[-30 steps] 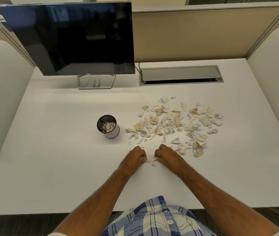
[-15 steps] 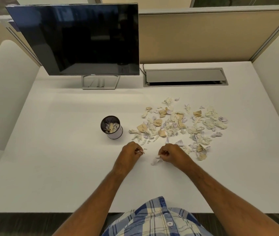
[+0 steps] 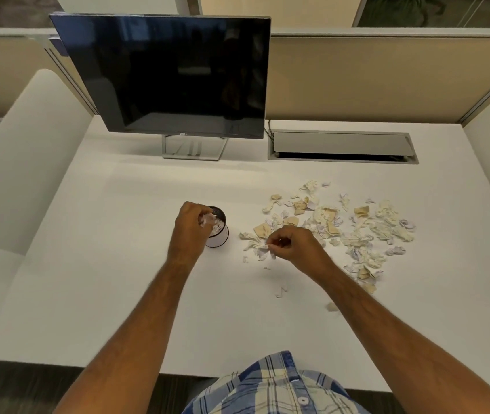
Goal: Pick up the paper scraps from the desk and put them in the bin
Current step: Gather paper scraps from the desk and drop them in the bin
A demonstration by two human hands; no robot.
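A small round bin [image 3: 219, 234] with a dark rim and white wall stands mid-desk, holding scraps. My left hand [image 3: 191, 230] hovers over its left side, fingers closed on a crumpled white scrap [image 3: 208, 219] at the rim. My right hand [image 3: 291, 243] is to the right of the bin, pinching a white scrap [image 3: 263, 249] at the left edge of the pile. A wide pile of white, tan and lilac paper scraps [image 3: 342, 228] spreads to the right. A few loose bits [image 3: 281, 291] lie nearer me.
A dark monitor [image 3: 175, 76] on a silver stand sits at the back left. A grey cable hatch [image 3: 342, 146] is set into the white desk [image 3: 88, 279] at the back right. Partition walls enclose the desk on three sides.
My left hand has lifted from the desk front and moved up and left over the bin with a scrap. My right hand has shifted forward to the pile's left edge.
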